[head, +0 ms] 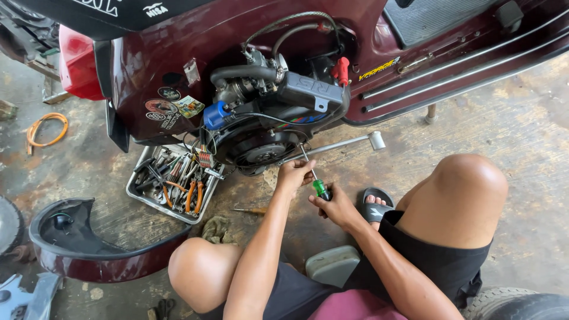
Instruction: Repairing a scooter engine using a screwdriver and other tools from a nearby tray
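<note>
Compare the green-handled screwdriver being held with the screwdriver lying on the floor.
The green-handled screwdriver is gripped in the right hand, its shaft angled up toward the scooter's engine; the screwdriver on the floor lies flat and untouched. The held one has a green handle; the floor one's handle looks yellowish brown. The left hand rests by the held one's tip. Both have slim metal shafts.

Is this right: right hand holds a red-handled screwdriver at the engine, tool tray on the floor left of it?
Not quite. The head view shows the screwdriver in the right hand has a green handle, not red. The rest holds: its tip is at the engine, and the tool tray sits on the floor to the left.
</note>
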